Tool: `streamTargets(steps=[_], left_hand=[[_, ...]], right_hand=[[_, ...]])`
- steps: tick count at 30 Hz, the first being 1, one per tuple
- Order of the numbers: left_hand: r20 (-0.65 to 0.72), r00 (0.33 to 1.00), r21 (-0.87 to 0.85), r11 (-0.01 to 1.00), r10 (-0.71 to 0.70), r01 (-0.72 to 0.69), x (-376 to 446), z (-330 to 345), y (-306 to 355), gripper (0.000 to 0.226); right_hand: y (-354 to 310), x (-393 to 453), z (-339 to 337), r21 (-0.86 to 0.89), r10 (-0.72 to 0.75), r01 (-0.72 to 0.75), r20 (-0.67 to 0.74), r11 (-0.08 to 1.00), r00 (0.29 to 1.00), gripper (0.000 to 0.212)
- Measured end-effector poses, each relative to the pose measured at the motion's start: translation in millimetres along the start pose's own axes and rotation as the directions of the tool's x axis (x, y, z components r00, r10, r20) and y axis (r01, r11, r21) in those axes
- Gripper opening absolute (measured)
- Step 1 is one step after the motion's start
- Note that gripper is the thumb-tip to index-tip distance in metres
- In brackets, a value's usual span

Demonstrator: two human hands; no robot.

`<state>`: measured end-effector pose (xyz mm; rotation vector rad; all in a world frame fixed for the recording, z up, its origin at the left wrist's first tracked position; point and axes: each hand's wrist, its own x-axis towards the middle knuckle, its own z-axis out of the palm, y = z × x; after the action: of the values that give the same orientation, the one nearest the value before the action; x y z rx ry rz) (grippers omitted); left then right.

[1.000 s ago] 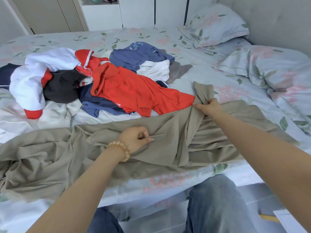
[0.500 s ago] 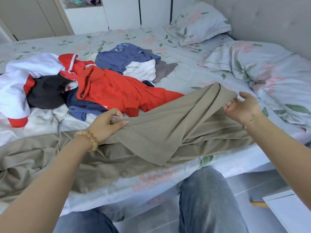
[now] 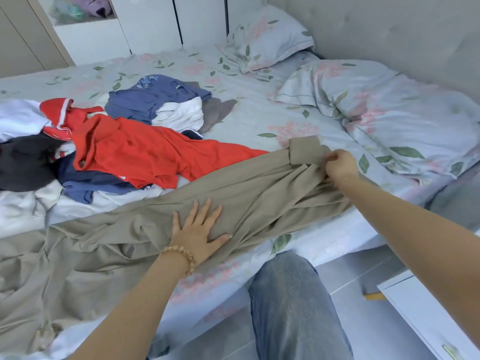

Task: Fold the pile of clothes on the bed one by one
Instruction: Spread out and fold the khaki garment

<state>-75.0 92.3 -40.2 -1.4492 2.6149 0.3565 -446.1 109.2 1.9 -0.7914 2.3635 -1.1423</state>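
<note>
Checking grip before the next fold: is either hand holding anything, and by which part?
The right hand pinches the beige garment at its far right end, by the folded-over cuff. The left hand holds nothing; it presses flat on the garment's middle.

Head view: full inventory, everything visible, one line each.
khaki garment: 1, tan, spread along near bed edge
red shirt: 1, red, on the pile
blue tops: 2, blue, one behind and one under the red shirt
white clothes: several, in the pile
black garment: 1, left
pillow: 1, floral, headboard corner
duvet: 1, floral, right
bed: 1, floral sheet
left hand: flat on khaki garment, beaded bracelet
right hand: pinching garment's end
</note>
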Motion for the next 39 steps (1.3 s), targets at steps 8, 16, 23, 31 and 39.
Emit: streamTargets(steps=[8,16,23,31,39], left_hand=[[-0.007,1.000,-0.011,1.000,-0.011,0.011,-1,6,-2,0.112],[0.024,0.999,-0.016,1.000,-0.022,0.022,3,6,-3,0.109],[0.020,0.999,-0.071,0.997,-0.029,0.031,4,7,-3,0.118],[0.014,0.997,-0.252,0.964,-0.082,0.082,12,-30,6,0.100],[-0.215,0.974,-0.282,0.959,-0.064,0.000,97,-36,36,0.010]], right_hand=[[-29,4,10,-0.450,-0.292,0.331,0.156,0.830,0.944,0.046],[-28,19,20,-0.252,-0.189,0.208,0.097,0.945,0.977,0.022],[-7,5,-19,0.657,0.124,-0.147,0.083,0.739,0.989,0.021],[21,12,-21,0.630,0.304,-0.451,0.334,0.632,0.892,0.044],[19,36,-30,0.588,0.198,-0.213,0.091,0.780,0.976,0.013]])
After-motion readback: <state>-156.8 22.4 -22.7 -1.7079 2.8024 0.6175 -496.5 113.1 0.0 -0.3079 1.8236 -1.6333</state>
